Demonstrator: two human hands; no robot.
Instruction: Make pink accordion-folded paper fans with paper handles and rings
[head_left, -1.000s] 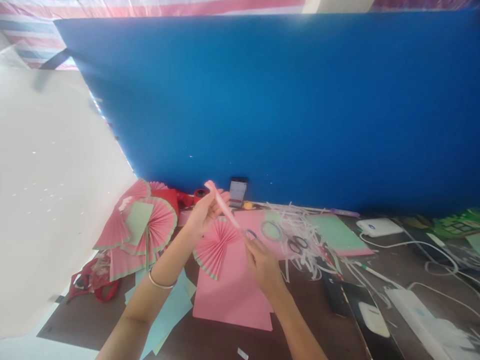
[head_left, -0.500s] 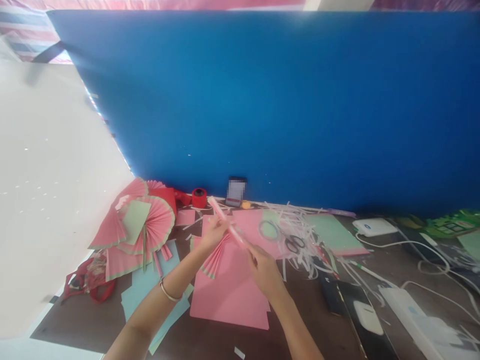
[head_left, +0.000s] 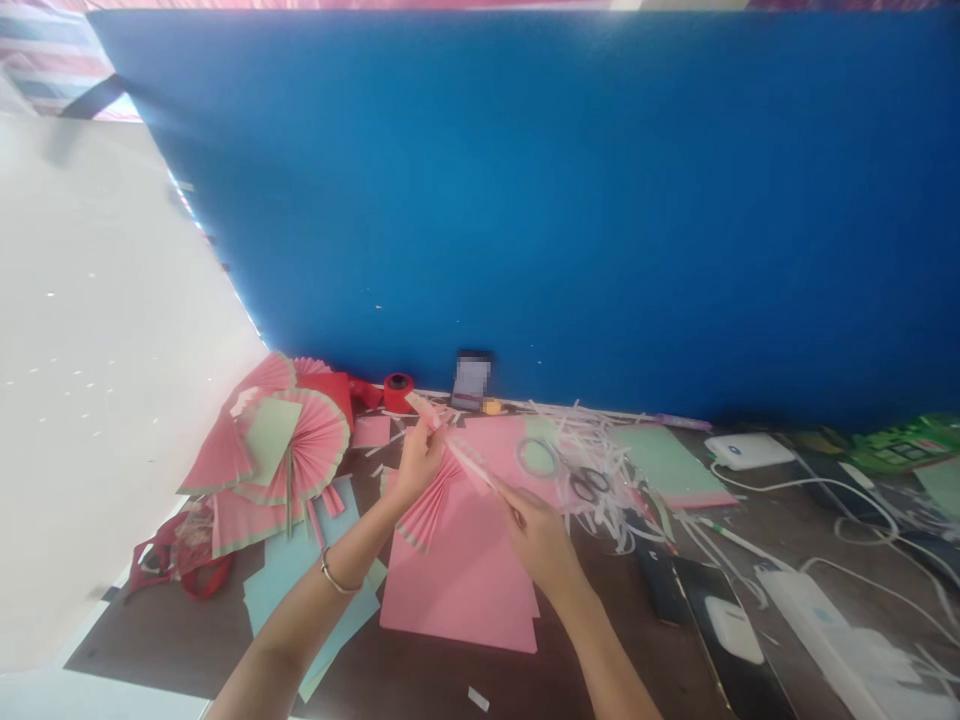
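The left hand [head_left: 421,460], fingers spread a second ago, now grips the far part of a folded pink paper strip [head_left: 469,460]; the right hand [head_left: 541,540] pinches its near end above pink sheets [head_left: 465,600]. Bare surface [head_left: 150,645] reaches the left front edge.

The folded pink strip [head_left: 466,456] has been lowered, its far end brought beside the red tape roll [head_left: 398,398]; the left hand [head_left: 421,460], earlier spread, has been closed around the strip on the roll's near side.
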